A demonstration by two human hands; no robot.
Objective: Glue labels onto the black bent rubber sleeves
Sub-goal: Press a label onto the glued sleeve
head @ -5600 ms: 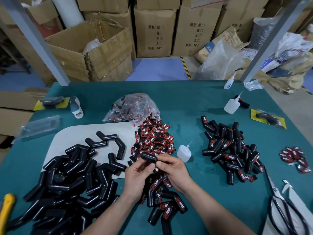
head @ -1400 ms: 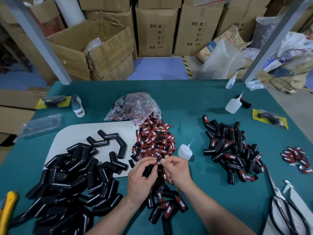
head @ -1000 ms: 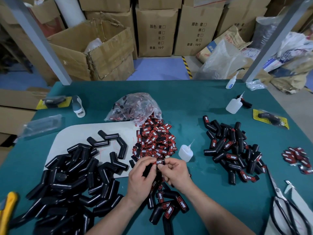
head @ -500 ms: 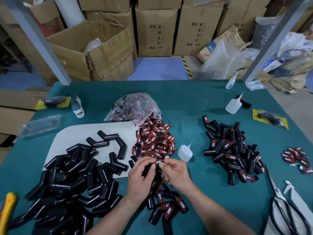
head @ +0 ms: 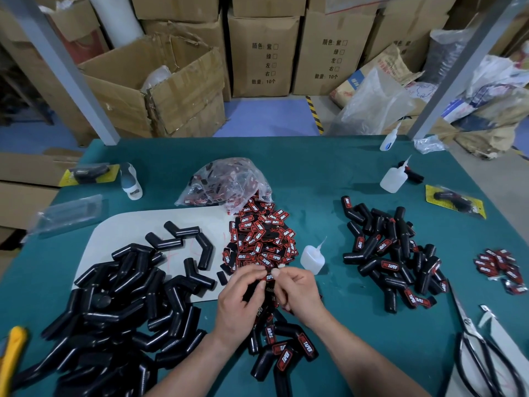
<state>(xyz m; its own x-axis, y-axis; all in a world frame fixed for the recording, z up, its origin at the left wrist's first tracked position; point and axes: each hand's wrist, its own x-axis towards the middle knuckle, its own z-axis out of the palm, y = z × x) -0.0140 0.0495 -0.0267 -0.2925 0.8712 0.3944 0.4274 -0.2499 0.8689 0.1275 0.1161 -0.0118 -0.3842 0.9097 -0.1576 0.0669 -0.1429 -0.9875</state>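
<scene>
Green table (head: pixel 315 173). My left hand (head: pixel 240 300) grips sleeve (head: pixel 270 289), right hand (head: pixel 297 290) pinches label (head: pixel 269 277) onto it; best press flat, edges down.

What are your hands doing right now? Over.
Left hand holds black bent sleeve. Right hand pinches red TAPER label against it. Glue bottle alongside, clear.

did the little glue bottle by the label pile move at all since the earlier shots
No. The glue bottle stands where it did, upright just right of the loose label pile, on the green table.
</scene>
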